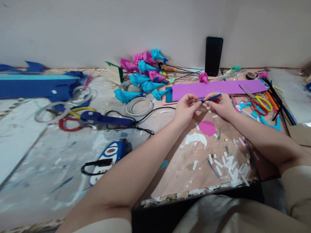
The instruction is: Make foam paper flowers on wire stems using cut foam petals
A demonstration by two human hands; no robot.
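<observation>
Between the fingertips of my left hand [187, 108] and my right hand [217, 104] is a thin blue strip [213, 97], pinched from both sides. It looks like foam or paper; the frame does not settle which. Both hands are closed on it, just in front of a long purple sheet [218, 88]. Below them on the brown board lies a pink round piece [207, 128]. Small white strips [234, 170] are scattered nearer to me. Beyond my left hand lie several blue and pink crepe flowers [149, 85] on dark wire stems.
Yellow and red scissors [259, 102] lie at the right on the purple sheet's end. A phone [213, 56] leans on the wall. Left are tape rolls [139, 106], a blue tool [107, 119] with a black cord, and a blue-and-white device [110, 155]. Dark blue sheets [31, 88] lie far left.
</observation>
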